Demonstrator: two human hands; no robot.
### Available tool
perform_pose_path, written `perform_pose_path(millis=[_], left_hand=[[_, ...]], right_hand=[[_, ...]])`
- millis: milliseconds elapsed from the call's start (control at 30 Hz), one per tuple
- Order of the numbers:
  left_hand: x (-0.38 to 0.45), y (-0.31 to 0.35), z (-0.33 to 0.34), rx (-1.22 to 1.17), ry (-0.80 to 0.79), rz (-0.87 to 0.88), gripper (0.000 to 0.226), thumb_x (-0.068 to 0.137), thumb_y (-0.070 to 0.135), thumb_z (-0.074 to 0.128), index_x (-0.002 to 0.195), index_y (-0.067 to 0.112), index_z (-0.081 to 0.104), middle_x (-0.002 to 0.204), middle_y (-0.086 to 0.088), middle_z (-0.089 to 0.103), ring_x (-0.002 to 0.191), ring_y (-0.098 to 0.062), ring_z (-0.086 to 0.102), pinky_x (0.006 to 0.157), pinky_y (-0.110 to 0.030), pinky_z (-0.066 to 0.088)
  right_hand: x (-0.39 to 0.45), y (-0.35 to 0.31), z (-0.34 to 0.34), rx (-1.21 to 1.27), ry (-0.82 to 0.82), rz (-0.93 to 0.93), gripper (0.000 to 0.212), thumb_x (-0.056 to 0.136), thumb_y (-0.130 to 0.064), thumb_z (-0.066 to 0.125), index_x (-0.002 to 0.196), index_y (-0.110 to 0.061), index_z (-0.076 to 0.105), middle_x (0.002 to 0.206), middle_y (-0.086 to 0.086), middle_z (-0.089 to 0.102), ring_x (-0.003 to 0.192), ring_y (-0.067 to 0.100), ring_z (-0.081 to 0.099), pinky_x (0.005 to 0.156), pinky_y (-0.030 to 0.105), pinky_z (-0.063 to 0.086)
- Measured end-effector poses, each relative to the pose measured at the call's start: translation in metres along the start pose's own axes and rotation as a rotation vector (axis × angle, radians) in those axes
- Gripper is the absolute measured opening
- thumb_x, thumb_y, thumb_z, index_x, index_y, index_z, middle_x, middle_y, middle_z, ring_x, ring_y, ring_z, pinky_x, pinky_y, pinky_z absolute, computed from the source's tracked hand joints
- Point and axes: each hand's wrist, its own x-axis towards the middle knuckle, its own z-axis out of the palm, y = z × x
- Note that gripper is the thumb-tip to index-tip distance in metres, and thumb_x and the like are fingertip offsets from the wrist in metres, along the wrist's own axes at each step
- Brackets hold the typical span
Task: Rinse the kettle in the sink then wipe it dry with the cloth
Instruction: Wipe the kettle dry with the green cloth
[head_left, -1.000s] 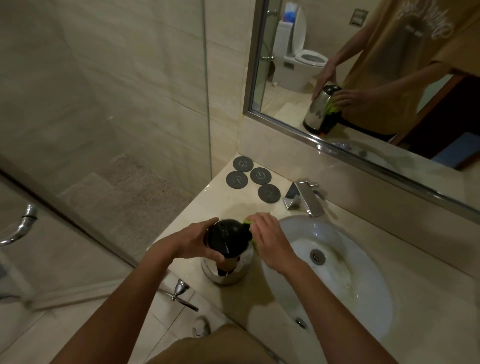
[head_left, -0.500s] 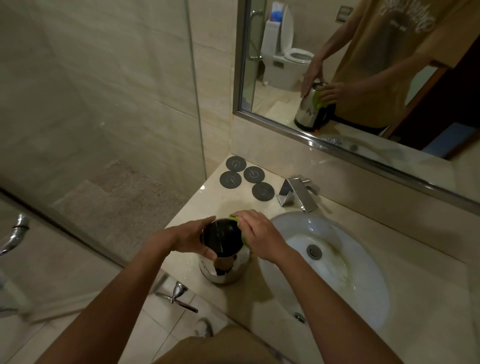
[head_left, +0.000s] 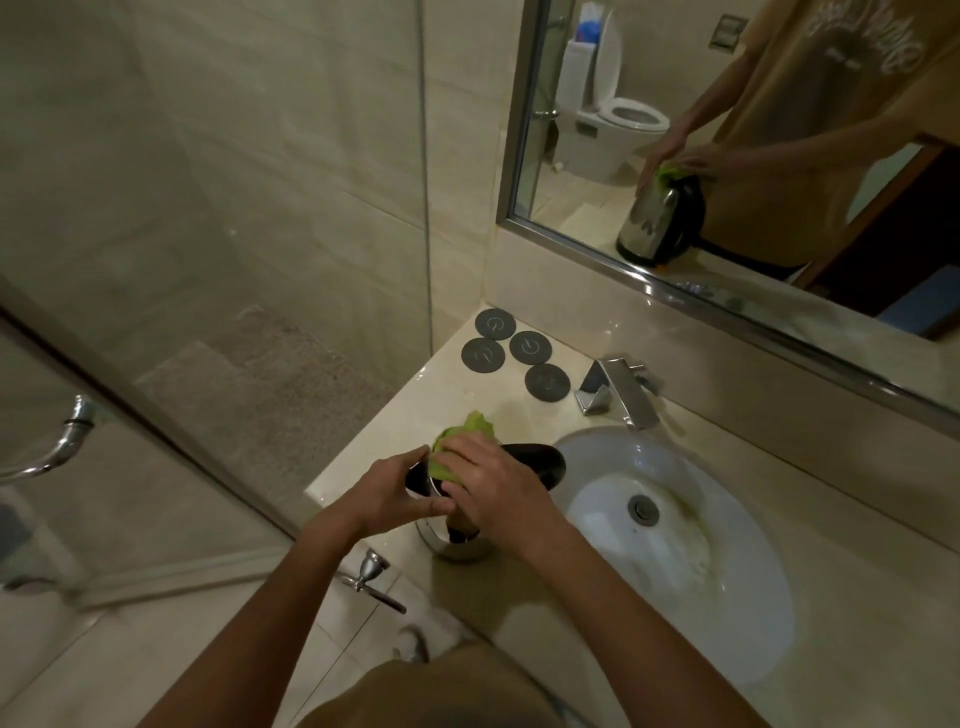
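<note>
A steel kettle (head_left: 535, 460) with a black lid and handle stands on the marble counter (head_left: 857, 597), just left of the white sink (head_left: 691, 566). My left hand (head_left: 387, 493) grips its left side. My right hand (head_left: 496, 486) presses a green cloth (head_left: 460, 441) against the kettle's top, at the left of the lid. Most of the kettle body is hidden under my hands. The mirror (head_left: 753, 156) shows the same kettle, with both hands and the cloth on its top.
Several dark round coasters (head_left: 514, 353) lie at the counter's back left corner. A chrome faucet (head_left: 621, 392) stands behind the basin. A glass shower panel (head_left: 208, 260) borders the counter on the left. The counter edge runs close to the kettle's left side.
The green cloth, earlier tucked at the kettle's right side, now sits bunched on the kettle's top left under my right hand. The camera view has shifted slightly.
</note>
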Motion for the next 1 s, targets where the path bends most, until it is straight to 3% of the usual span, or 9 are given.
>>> perform_pose_path(millis=[100, 233, 333, 467, 667, 767, 833, 900, 1000], left_hand=[[0.0, -0.001, -0.002, -0.007, -0.031, 0.015, 0.071, 0.064, 0.053, 0.079, 0.125, 0.029, 0.053, 0.1, 0.019, 0.067, 0.09, 0.01, 0.06, 0.071, -0.005, 0.043], [0.003, -0.009, -0.006, -0.008, -0.069, -0.017, 0.097, 0.059, 0.059, 0.077, 0.142, 0.023, 0.04, 0.121, 0.009, 0.064, 0.109, -0.003, 0.058, 0.096, -0.024, 0.046], [0.002, -0.008, -0.008, -0.016, -0.067, -0.032, 0.114, 0.05, 0.071, 0.072, 0.146, 0.02, 0.034, 0.131, 0.004, 0.058, 0.119, -0.013, 0.055, 0.095, -0.025, 0.042], [0.002, -0.01, -0.009, -0.043, -0.064, -0.048, 0.119, 0.046, 0.076, 0.072, 0.146, 0.023, 0.035, 0.136, 0.004, 0.055, 0.122, -0.015, 0.053, 0.1, -0.03, 0.044], [0.003, -0.008, -0.01, -0.033, -0.086, -0.048, 0.103, 0.051, 0.066, 0.076, 0.141, 0.026, 0.042, 0.13, 0.008, 0.059, 0.117, -0.014, 0.056, 0.094, -0.027, 0.044], [0.003, -0.009, -0.01, -0.017, -0.076, -0.04, 0.115, 0.048, 0.072, 0.073, 0.145, 0.024, 0.036, 0.135, 0.005, 0.055, 0.115, -0.011, 0.055, 0.094, -0.026, 0.044], [0.002, -0.004, -0.011, -0.003, -0.076, -0.039, 0.106, 0.053, 0.06, 0.075, 0.144, 0.023, 0.037, 0.134, 0.005, 0.055, 0.11, -0.01, 0.053, 0.089, -0.021, 0.042], [0.001, -0.002, -0.012, 0.001, -0.061, -0.047, 0.101, 0.058, 0.048, 0.081, 0.145, 0.021, 0.037, 0.134, 0.005, 0.053, 0.112, -0.014, 0.054, 0.089, -0.022, 0.042], [0.0, -0.003, -0.016, 0.033, -0.062, -0.04, 0.105, 0.05, 0.065, 0.076, 0.142, 0.025, 0.042, 0.13, 0.008, 0.056, 0.116, -0.017, 0.056, 0.094, -0.029, 0.046]], right_hand=[[0.017, -0.006, -0.001, -0.128, -0.247, 0.065, 0.027, 0.089, -0.025, 0.066, 0.111, -0.01, 0.067, 0.122, 0.008, 0.061, 0.124, 0.028, 0.045, 0.118, 0.046, 0.025], [0.0, -0.017, 0.003, -0.051, -0.241, 0.126, 0.032, 0.089, -0.014, 0.061, 0.12, -0.009, 0.062, 0.128, 0.01, 0.057, 0.13, 0.029, 0.042, 0.111, 0.047, 0.038], [-0.013, -0.026, 0.008, 0.023, -0.28, 0.203, 0.046, 0.086, -0.005, 0.061, 0.131, -0.007, 0.052, 0.136, 0.015, 0.052, 0.137, 0.031, 0.038, 0.107, 0.052, 0.045], [-0.002, -0.028, 0.008, -0.029, -0.196, 0.201, 0.052, 0.069, -0.004, 0.079, 0.119, -0.005, 0.063, 0.119, 0.015, 0.064, 0.123, 0.031, 0.054, 0.107, 0.044, 0.048], [0.027, -0.033, -0.002, -0.037, -0.436, 0.423, 0.078, 0.078, -0.013, 0.077, 0.143, -0.005, 0.035, 0.148, 0.015, 0.034, 0.144, 0.035, 0.018, 0.111, 0.058, 0.036], [0.006, -0.045, 0.005, 0.074, -0.311, 0.453, 0.055, 0.084, -0.005, 0.067, 0.136, -0.005, 0.048, 0.144, 0.014, 0.042, 0.143, 0.031, 0.026, 0.098, 0.062, 0.046], [-0.008, -0.048, 0.005, 0.099, -0.248, 0.408, 0.045, 0.081, 0.002, 0.066, 0.125, -0.005, 0.056, 0.137, 0.016, 0.05, 0.138, 0.032, 0.037, 0.094, 0.064, 0.048], [-0.016, -0.042, 0.003, 0.094, -0.167, 0.319, 0.043, 0.077, 0.005, 0.07, 0.117, -0.007, 0.058, 0.128, 0.014, 0.054, 0.129, 0.03, 0.046, 0.086, 0.054, 0.056], [-0.02, -0.03, -0.007, 0.171, -0.074, 0.238, 0.042, 0.074, 0.004, 0.076, 0.11, -0.01, 0.059, 0.118, 0.009, 0.057, 0.116, 0.024, 0.054, 0.077, 0.034, 0.06]])
